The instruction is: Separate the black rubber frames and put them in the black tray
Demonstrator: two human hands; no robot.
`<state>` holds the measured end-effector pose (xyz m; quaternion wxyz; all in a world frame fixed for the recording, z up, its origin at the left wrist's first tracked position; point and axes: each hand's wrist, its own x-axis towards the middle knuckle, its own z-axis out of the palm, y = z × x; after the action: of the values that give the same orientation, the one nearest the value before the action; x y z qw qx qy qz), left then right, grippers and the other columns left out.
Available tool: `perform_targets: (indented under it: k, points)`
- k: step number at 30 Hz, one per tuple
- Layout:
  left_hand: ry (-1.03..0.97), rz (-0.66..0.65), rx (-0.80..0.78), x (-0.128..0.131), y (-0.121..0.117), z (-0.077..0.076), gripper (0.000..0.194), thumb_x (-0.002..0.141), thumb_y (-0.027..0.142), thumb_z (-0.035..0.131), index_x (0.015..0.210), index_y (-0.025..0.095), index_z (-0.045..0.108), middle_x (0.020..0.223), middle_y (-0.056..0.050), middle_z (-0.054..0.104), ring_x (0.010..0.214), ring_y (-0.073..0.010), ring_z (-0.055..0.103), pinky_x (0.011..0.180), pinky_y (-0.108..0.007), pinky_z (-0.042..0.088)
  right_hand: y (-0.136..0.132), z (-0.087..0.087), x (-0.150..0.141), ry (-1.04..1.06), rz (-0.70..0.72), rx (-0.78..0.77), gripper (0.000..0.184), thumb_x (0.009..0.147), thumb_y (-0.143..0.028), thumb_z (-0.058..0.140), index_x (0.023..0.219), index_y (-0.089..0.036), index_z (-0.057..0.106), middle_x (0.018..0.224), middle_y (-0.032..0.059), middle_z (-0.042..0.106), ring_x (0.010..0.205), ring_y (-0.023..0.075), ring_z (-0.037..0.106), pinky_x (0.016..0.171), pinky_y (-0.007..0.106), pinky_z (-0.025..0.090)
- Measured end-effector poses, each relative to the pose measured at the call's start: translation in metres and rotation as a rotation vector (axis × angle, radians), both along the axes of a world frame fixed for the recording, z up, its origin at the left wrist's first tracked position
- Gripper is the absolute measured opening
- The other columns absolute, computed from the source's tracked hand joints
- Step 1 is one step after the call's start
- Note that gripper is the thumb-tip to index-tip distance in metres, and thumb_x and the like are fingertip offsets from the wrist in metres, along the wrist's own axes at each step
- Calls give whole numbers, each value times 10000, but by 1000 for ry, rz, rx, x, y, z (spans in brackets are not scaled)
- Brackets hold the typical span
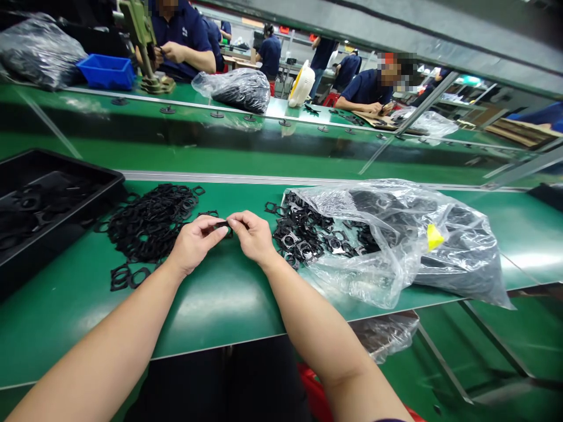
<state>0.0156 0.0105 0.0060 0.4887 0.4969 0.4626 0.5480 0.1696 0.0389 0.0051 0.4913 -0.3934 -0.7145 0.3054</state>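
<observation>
Between my two hands, just above the green tabletop (pixel 215 310), is a small black plastic part (pixel 223 224), mostly covered by the fingers. My left hand (pixel 196 241) pinches it between thumb and fingers. From the other side my right hand (pixel 252 235) closes its thumb and fingertips on the same part. Left of my hands lies a heap of flat black ring-shaped parts (pixel 152 220). To the right, black square frames with round holes (pixel 303 228) spill from the mouth of a clear plastic bag (pixel 396 234).
A black bin (pixel 101 190) holding dark parts stands at the far left. Behind the table runs a metal rail, with another green bench beyond. On that bench are a blue bin (pixel 107 72), a green hand press (pixel 147 53) and bagged parts (pixel 241 88). Several people in dark shirts work there.
</observation>
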Motion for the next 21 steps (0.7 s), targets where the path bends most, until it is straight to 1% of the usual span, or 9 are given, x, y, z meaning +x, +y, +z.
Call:
perform_targets:
  k: [1,3,6,9,11,14,16,18,21]
  points:
    - [22,40,-1,1,1,0,256,671,332,759,858,160,720,774,-25,671,640,-109,571,618,-228,469,0,-1,0,-7,12,3,197,862,-308,526,844,-185,678,789,27,667,765,136,603,750,275,485]
    - [-23,82,-42,2,2,0,262,681,347,745,843,151,684,690,-9,645,548,-94,543,543,-229,459,0,-3,-2,48,26,-45,231,874,-342,506,948,-188,662,826,31,669,764,129,608,726,265,496]
    - [-161,101,-96,3,3,4,303,644,324,770,820,144,603,693,-14,654,587,-121,610,599,-264,509,0,-6,-5,181,8,-147,323,798,-397,607,1029,-172,603,847,33,655,720,115,606,664,242,513]
    - [-213,65,-125,3,2,6,350,614,276,790,830,146,546,695,-14,661,613,-135,647,641,-278,528,-1,-5,-6,174,-34,-158,312,709,-386,700,911,-178,587,774,8,638,650,103,595,615,225,511]
    - [-215,12,-127,3,1,6,392,605,243,795,893,145,547,716,-12,670,635,-140,659,662,-283,535,-2,-4,-6,118,-66,-114,225,720,-354,691,833,-195,579,742,-5,638,632,105,599,606,227,509]
    - [-215,-51,-117,3,-1,5,503,611,227,793,1053,141,571,803,-29,694,706,-153,674,727,-313,547,-3,-3,-5,70,-91,-49,134,759,-313,657,793,-208,581,742,-8,657,652,117,625,635,239,517]
    - [-197,-50,-111,4,-2,4,506,634,261,784,1087,126,604,839,-49,704,728,-161,675,754,-330,550,-3,-3,-4,48,-103,-9,112,773,-309,646,782,-210,595,745,-5,670,658,122,632,655,246,519]
    - [-168,-25,-109,4,-2,3,470,648,302,777,1057,110,649,839,-64,711,723,-169,675,758,-342,553,-3,-3,-4,26,-123,22,111,778,-315,647,771,-210,611,746,-4,677,657,125,629,667,251,517]
    - [-160,-2,-120,5,-2,2,460,637,324,788,1032,113,683,832,-72,721,712,-176,675,762,-356,555,-2,-3,-3,28,-141,16,124,777,-333,651,767,-211,633,750,-3,683,655,127,624,673,256,513]
